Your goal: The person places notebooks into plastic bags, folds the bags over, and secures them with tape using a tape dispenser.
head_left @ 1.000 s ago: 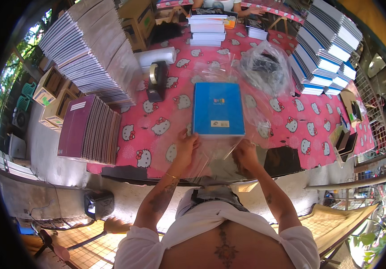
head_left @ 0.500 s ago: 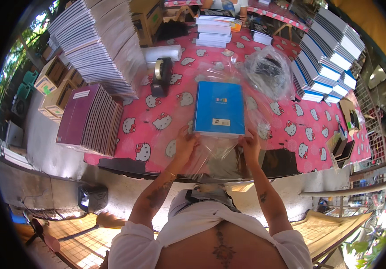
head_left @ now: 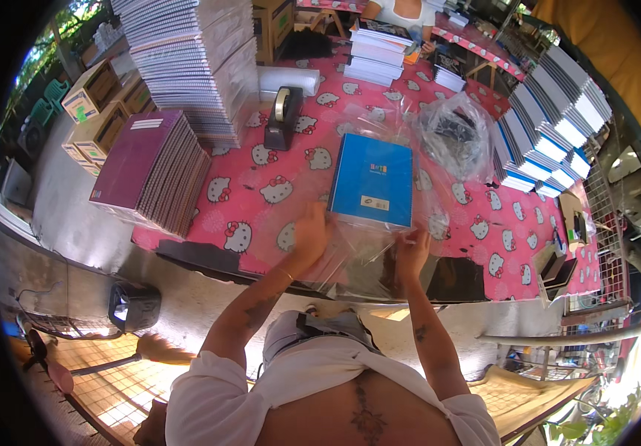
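Right now my left hand (head_left: pixel 310 232) and my right hand (head_left: pixel 411 249) are both at the near edge of the table (head_left: pixel 439 245), each gripping the open end of a clear plastic sleeve (head_left: pixel 365 256). My left fingers are curled and pinched on the sleeve's left corner; my right fingers are pressed together on its right corner, thumb against the film. I cannot tell exactly how many fingers are on the plastic, as the film glares. A blue notebook (head_left: pixel 374 180) lies flat just beyond my hands, its near edge at the mouth of the sleeve, between my two wrists. It rests on the pink tablecloth with white cartoon cats.

To my left a stack of maroon notebooks (head_left: pixel 149 167) fans out near the table's corner, and behind it rises a tall pile of white-edged notebooks (head_left: pixel 194 59). A black tape dispenser (head_left: pixel 283 117) stands just beside that pile, with a roll of clear film (head_left: pixel 285 78) behind it. A crumpled clear bag (head_left: pixel 458 134) sits to the right of the blue notebook, and further right more notebooks (head_left: pixel 551 123) with blue and white spines are stacked in a leaning row. Another person (head_left: pixel 402 9) sits at the far end, near smaller stacks of books (head_left: pixel 376 52). Cardboard boxes (head_left: pixel 101 111) stand on the ground at far left.
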The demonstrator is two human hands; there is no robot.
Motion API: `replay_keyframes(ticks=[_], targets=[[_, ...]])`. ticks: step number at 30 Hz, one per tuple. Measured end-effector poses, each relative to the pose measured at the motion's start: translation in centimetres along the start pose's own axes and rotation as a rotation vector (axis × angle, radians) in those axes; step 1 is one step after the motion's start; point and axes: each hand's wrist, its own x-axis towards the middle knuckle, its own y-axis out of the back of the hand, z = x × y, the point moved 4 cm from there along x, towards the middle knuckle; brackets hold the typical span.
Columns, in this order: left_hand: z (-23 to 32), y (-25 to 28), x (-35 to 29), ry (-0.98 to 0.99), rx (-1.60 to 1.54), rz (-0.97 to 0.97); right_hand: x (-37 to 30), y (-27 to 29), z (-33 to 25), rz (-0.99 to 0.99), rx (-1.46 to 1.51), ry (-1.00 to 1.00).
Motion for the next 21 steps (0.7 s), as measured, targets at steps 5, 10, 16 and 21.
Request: replay_keyframes(ticks=[5,10,16,21], targets=[[3.9,-0.4,-0.4,-0.692,0.261,-0.25,-1.3,-2.1,-2.5,-0.295,-0.834,0.906],[4.0,-2.4,-2.1,-0.646,0.445,-0.442,-1.8,-3.3,-1.3,-0.453,-0.751,0.826],[7.2,-0.9,-0.6,-0.625,0.212,-0.353,-1.3,-2.5,-1.7,-0.509,-0.64,0.612],[6.6,-2.5,3.9,-0.437,-0.2,-0.433,-1.8,-2.7,-2.3,-0.511,-0.695,0.553]])
